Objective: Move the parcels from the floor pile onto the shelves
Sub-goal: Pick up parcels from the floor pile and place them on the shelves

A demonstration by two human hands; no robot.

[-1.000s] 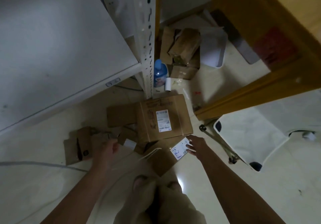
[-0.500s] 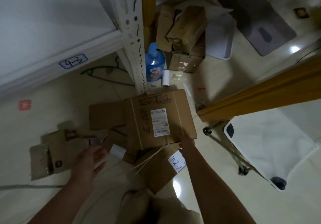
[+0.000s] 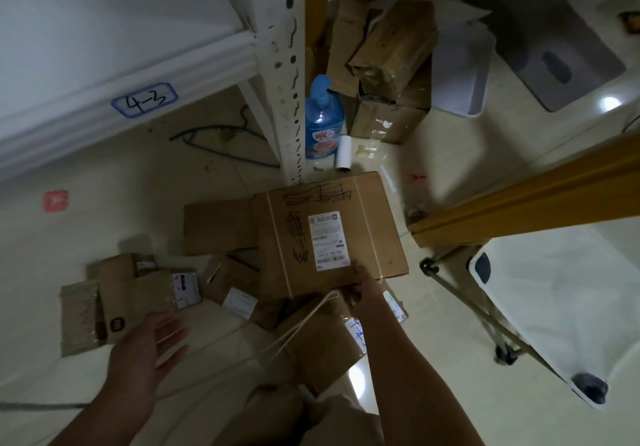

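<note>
A pile of brown cardboard parcels lies on the pale floor. The largest box [image 3: 329, 231], with a white label and black scribbles, sits on top in the middle. My right hand [image 3: 365, 284] rests on its near edge, fingers curled under it. A flat parcel with white string handles [image 3: 318, 345] lies just below. Smaller parcels [image 3: 121, 296] lie to the left. My left hand [image 3: 149, 348] hovers open above the floor beside them, holding nothing. The white shelf [image 3: 104, 75], tagged 4-3, runs across the upper left.
A white perforated shelf post [image 3: 284, 82] stands behind the pile, with a blue soap bottle [image 3: 323, 123] and a white roll [image 3: 343, 153] at its foot. More boxes [image 3: 391, 64] are stacked beyond. A yellow beam [image 3: 526, 192] and a white folding chair [image 3: 554, 303] crowd the right.
My right hand moved from the small labelled parcel up to the big box's near edge. My left hand drew back from the left parcels and opened. The camera dipped lower toward the pile.
</note>
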